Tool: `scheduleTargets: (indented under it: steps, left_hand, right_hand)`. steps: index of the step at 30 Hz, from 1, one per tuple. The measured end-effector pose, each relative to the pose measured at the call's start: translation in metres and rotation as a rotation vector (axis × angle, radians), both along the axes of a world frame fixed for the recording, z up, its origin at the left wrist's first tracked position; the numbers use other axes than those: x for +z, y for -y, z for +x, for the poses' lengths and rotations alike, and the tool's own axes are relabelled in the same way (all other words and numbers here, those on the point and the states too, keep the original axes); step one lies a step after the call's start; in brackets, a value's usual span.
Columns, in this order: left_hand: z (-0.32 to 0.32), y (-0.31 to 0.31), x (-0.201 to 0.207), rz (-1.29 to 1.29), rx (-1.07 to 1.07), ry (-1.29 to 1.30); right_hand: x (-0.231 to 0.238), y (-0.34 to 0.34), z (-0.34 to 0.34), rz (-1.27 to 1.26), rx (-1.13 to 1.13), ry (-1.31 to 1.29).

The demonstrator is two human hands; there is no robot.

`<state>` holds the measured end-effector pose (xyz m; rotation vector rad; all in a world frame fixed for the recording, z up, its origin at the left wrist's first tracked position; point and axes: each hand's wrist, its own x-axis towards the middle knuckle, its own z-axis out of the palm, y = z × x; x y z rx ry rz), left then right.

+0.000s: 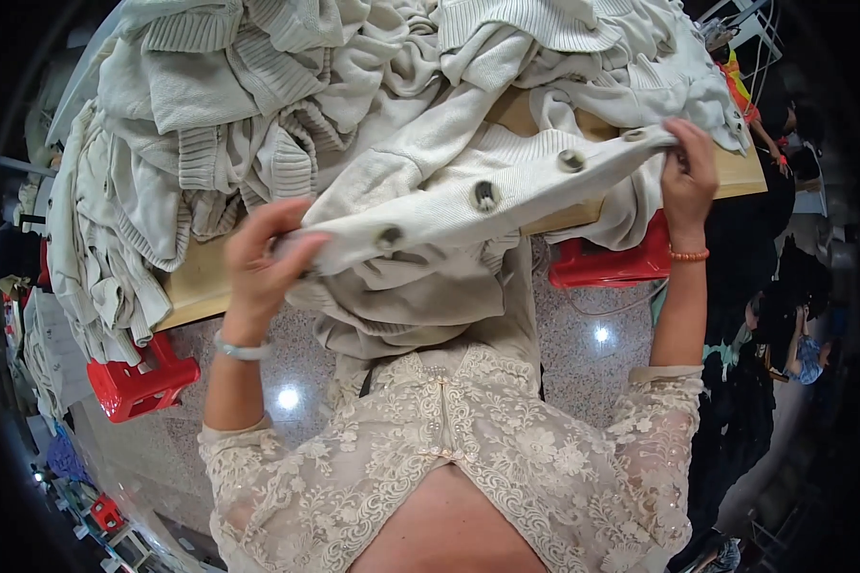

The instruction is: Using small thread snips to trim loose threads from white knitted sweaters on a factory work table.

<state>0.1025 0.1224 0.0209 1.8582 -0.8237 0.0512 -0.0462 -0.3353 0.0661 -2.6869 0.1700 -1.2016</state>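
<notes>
A cream knit cardigan [535, 183] is stretched between my hands, its button band running in a slant from lower left to upper right. Several dark round buttons sit along the band. My left hand [269, 250], slightly blurred, pinches the band's left end between thumb and fingers. At the higher right end, my right hand [688, 172] grips the band in closed fingers. The rest of the garment hangs in folds below the band, over my lap and against the table edge.
A large heap of cream knitwear [248, 86] covers most of the wooden table [201, 282], spilling over its left edge. Red plastic stools stand under the table, one at the left [143, 377] and one at the right [612, 258]. Dark clothing and another person's arm [801, 334] are at the far right.
</notes>
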Motion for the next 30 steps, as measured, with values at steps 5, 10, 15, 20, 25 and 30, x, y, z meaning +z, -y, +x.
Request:
scheduleTargets:
  steps: [5,10,15,20,25,30]
  left_hand:
    - [-0.01,0.022,-0.011,0.357,0.034,0.354]
    - [-0.035,-0.005,-0.007,0.344,0.051,0.207]
    - [-0.033,-0.009,-0.004,0.269,0.009,0.104]
    - [-0.031,-0.016,-0.021,0.145,0.021,-0.146]
    - [-0.03,-0.021,-0.023,-0.255,-0.106,-0.64]
    - [-0.044,-0.01,-0.015,0.02,0.113,-0.256]
  right_hand:
    - [-0.054,-0.009,-0.008,0.051,-0.262,-0.451]
    - [-0.039,-0.085,-0.015,0.208,0.042,-0.272]
    - [-0.043,-0.173,0.005,0.386,0.467,-0.312]
    - [-0.051,-0.244,0.037,0.401,0.637,-0.39]
    - [-0.063,-0.269,0.057,0.366,0.589,-0.372]
    - [-0.059,-0.262,0.056,0.43,0.644,-0.383]
